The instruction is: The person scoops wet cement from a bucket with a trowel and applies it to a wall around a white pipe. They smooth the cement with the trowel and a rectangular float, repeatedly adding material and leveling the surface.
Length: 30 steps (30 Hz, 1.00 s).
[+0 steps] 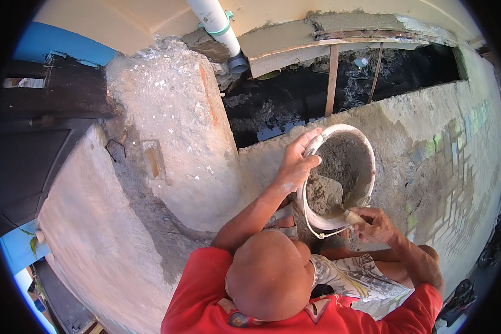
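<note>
A white bucket (pixel 368 161) holds wet grey mortar (pixel 344 158), its wire handle hanging over the near rim. My left hand (pixel 300 162) is closed on the bucket's upper left rim, thumb over the edge. My right hand (pixel 376 227) grips the light handle of a trowel (pixel 353 216) at the bucket's lower right. The trowel's blade (pixel 327 193) lies in the mortar, smeared grey and partly covered by it.
An open drain (pixel 267 114) with dark water runs beyond the bucket, crossed by wooden sticks (pixel 331 83) under a board. A white pipe (pixel 216 25) reaches down near a rough concrete block (pixel 161 111). Dark gates stand left; dark objects (pixel 462 298) lie at lower right.
</note>
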Available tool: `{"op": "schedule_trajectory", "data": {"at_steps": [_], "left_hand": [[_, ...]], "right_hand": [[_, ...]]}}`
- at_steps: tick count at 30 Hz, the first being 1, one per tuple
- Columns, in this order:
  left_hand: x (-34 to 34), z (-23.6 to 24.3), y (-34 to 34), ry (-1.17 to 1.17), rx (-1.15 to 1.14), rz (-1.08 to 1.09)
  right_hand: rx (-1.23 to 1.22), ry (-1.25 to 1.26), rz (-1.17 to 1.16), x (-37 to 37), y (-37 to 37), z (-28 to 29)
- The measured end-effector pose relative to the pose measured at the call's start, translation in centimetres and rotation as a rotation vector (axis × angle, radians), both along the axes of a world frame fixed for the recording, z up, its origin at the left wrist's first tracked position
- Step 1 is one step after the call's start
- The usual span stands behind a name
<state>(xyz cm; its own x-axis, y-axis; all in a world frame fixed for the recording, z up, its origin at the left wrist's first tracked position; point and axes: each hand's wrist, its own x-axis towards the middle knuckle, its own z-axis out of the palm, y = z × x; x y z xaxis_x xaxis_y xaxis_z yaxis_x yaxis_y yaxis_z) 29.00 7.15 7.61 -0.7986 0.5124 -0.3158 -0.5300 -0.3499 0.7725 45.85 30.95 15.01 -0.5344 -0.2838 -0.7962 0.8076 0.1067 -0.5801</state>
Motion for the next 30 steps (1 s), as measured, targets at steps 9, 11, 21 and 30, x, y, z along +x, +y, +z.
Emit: {"op": "schedule_trajectory", "data": {"at_steps": [9,11,21,30], "left_hand": [[2.4,-3.4,-1.4,-0.090,0.233,0.127],[3.0,-3.5,-1.3,-0.052,0.210,0.135],[-1.0,-4.5,-2.9,-0.122,0.450,0.347],[-14.4,-2.0,-4.6,-0.192,0.753,0.795]], "right_hand": [[0.062,-0.055,-0.041,0.2,4.2,5.1],[0.132,-0.047,0.052,-0.7,4.7,7.3],[0.225,0.160,0.303,-9.6,0.7,14.5],[0.137,0.413,0.539,-32.0,-10.7,13.4]]}}
